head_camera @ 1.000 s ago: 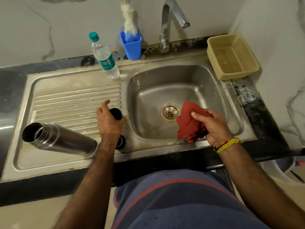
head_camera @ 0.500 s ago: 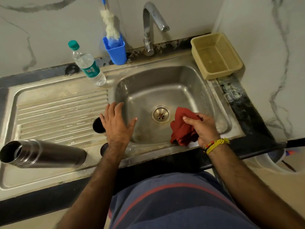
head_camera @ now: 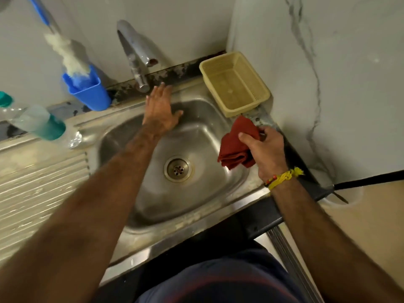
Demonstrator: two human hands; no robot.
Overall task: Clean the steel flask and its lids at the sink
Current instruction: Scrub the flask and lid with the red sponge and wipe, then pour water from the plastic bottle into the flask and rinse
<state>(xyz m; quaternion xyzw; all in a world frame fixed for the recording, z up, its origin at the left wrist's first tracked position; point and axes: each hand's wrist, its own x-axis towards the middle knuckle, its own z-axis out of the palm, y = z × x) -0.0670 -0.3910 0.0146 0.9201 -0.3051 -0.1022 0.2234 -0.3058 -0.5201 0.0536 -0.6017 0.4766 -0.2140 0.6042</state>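
A: What does the right hand (head_camera: 265,149) hold?
B: It grips a bunched red cloth (head_camera: 237,144), thumb on top, over the right edge of the sink (head_camera: 196,215).
A: And the left hand (head_camera: 160,111)?
B: Fingers straight and spread, holding nothing, stretched over the basin's back edge, fingertips just below the tap (head_camera: 136,57).
A: The flask and lids?
B: Out of view.
A: What else?
B: A yellow basket (head_camera: 235,84) sits at the back right corner, a blue cup (head_camera: 89,92) with a brush and a blurred plastic bottle (head_camera: 37,121) at back left.

left hand (head_camera: 160,110) outstretched, fingers straight; right hand (head_camera: 265,149) gripping.
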